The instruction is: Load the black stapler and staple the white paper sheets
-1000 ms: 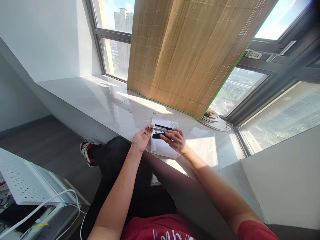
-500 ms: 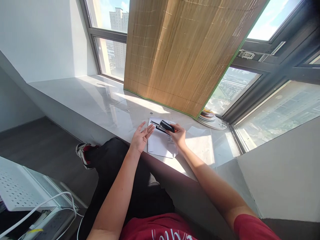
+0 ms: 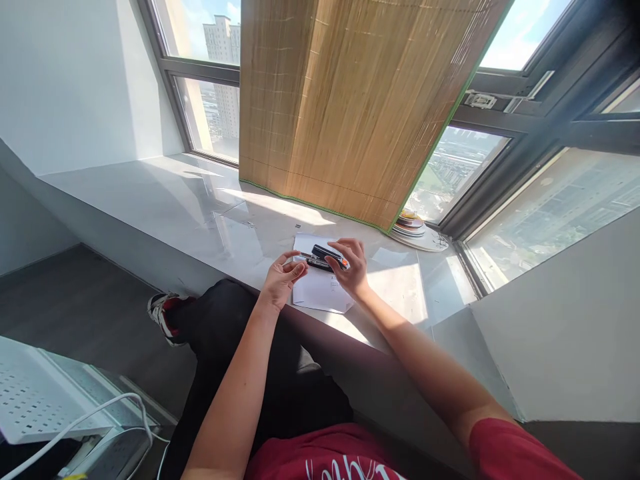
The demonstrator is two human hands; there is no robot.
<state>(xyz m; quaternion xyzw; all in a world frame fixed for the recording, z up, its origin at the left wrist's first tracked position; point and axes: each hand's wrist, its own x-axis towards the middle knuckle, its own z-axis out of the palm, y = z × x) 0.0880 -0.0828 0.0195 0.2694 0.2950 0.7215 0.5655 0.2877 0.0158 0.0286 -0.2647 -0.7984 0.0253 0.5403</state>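
A black stapler point(image 3: 323, 253) with its top raised from a silver lower part is over a sheet of white paper point(image 3: 317, 293). My left hand point(image 3: 284, 279) is closed, its thumb and fingertips pinched at the stapler's silver left end. On the other side, my right hand point(image 3: 354, 270) has its thumb and fingers apart around the stapler's right end, where a bit of orange shows. Whether those right fingertips touch it I cannot tell. Small dark print shows on the paper below the stapler.
The paper lies on a pale glossy window ledge point(image 3: 170, 220). A bamboo blind point(image 3: 350, 120) hangs behind it. Stacked plates point(image 3: 420, 239) stand at the right by the window. At lower left are a white perforated panel point(image 3: 35, 393) and a white cable point(image 3: 95, 407).
My left hand has gone from spread fingers to a pinch at the stapler's left end. My right hand has loosened from its grip on the stapler, its fingers now apart.
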